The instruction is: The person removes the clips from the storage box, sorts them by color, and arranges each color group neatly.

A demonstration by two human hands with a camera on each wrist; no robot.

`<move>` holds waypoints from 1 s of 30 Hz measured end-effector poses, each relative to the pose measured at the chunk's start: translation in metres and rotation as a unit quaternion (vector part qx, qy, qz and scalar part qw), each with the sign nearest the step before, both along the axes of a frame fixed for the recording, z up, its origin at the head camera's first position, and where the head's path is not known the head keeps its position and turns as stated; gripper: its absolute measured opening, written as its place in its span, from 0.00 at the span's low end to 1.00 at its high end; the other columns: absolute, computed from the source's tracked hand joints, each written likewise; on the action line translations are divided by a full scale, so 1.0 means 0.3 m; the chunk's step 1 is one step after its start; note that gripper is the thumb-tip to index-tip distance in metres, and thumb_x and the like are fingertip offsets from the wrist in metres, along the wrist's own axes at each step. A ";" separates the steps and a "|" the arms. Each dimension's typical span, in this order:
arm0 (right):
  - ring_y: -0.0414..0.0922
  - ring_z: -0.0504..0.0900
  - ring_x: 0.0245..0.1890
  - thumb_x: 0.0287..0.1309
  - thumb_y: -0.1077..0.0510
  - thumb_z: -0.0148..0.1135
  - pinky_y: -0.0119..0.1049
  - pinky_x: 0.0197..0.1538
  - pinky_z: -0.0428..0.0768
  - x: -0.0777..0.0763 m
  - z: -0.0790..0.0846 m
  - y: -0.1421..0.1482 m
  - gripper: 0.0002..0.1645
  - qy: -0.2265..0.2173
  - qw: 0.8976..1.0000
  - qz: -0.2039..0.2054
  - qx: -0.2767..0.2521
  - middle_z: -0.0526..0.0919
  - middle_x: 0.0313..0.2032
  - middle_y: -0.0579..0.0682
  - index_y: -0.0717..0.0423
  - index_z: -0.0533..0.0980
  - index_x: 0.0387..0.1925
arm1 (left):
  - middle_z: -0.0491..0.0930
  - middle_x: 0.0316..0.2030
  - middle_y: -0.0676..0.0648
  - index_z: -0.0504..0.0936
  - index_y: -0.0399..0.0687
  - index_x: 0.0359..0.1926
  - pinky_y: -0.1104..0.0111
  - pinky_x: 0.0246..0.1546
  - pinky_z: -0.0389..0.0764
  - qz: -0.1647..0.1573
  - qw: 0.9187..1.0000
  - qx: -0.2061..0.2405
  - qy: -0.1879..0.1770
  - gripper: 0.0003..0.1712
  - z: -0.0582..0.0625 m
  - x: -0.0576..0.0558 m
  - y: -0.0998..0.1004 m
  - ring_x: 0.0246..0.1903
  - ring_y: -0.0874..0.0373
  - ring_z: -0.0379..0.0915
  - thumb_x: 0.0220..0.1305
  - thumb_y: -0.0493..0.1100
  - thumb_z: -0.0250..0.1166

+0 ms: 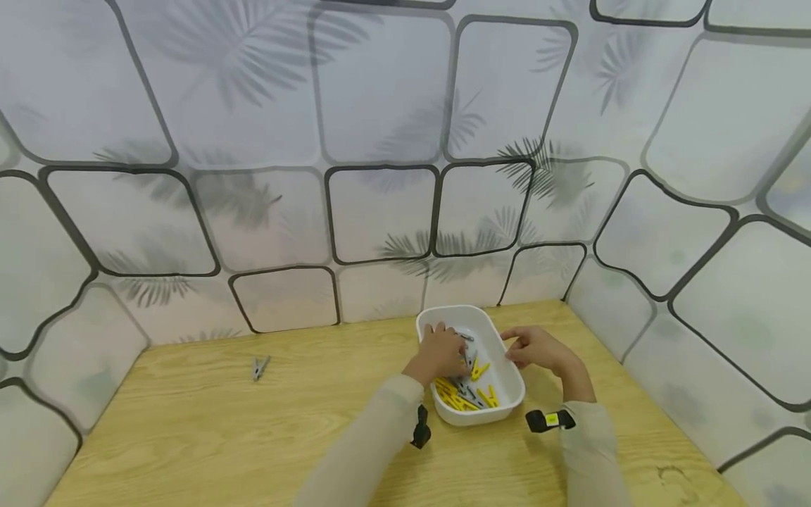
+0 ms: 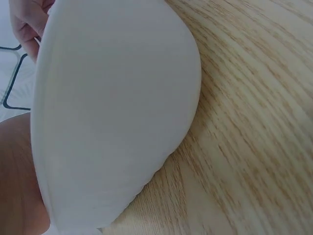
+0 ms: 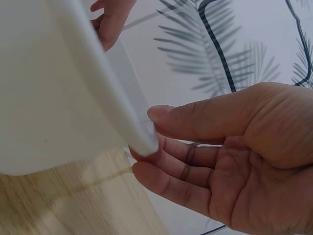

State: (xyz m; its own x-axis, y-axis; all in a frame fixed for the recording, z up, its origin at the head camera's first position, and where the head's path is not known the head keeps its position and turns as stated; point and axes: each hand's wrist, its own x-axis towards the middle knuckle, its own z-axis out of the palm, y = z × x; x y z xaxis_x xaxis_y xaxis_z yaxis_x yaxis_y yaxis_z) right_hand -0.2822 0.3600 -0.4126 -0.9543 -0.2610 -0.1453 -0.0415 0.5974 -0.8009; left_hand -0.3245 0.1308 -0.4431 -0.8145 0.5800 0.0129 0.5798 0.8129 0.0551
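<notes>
A white plastic basin [image 1: 510,384] stands on the table, with yellow clothespins [image 1: 451,396] and grey clothespins [image 1: 469,394] inside. My left hand [image 1: 441,350] reaches over the basin's left side, fingers bent down above the clothespins. Its fingertips are hidden, so I cannot tell whether it holds one. In the left wrist view the basin's outer wall [image 2: 117,107] covers most of that hand. At the basin's right edge, my right hand [image 3: 230,156] pinches the rim [image 3: 144,139] between thumb and fingers.
One grey clothespin [image 1: 260,367] lies by itself on the wooden table [image 1: 209,436], far to the left. Behind and to the right, a patterned covering [image 1: 380,211] with leaf prints and dark outlines borders the table.
</notes>
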 end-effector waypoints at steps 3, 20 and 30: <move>0.44 0.85 0.32 0.65 0.65 0.61 0.52 0.45 0.86 0.001 0.005 -0.002 0.29 0.004 1.000 0.000 -0.001 0.86 0.35 0.60 0.74 0.70 0.64 | 0.80 0.48 0.51 0.84 0.60 0.39 0.53 0.63 0.67 -0.001 0.999 -0.028 0.019 0.21 0.001 0.001 0.006 0.54 0.54 0.69 0.59 0.68 0.68; 0.47 0.86 0.34 0.65 0.67 0.61 0.52 0.45 0.86 0.016 0.000 -0.008 0.29 -0.003 1.000 -0.008 -0.003 0.86 0.37 0.61 0.77 0.68 0.64 | 0.79 0.44 0.52 0.83 0.59 0.34 0.54 0.62 0.69 -0.007 0.997 -0.041 0.061 0.15 -0.037 -0.004 0.016 0.52 0.55 0.69 0.65 0.62 0.66; 0.46 0.86 0.33 0.65 0.67 0.61 0.52 0.45 0.85 0.013 0.008 -0.016 0.29 0.000 1.000 -0.006 0.002 0.86 0.37 0.61 0.76 0.68 0.64 | 0.81 0.47 0.50 0.87 0.56 0.38 0.53 0.64 0.69 0.002 0.995 -0.055 0.079 0.22 -0.047 -0.020 0.036 0.55 0.53 0.69 0.63 0.67 0.65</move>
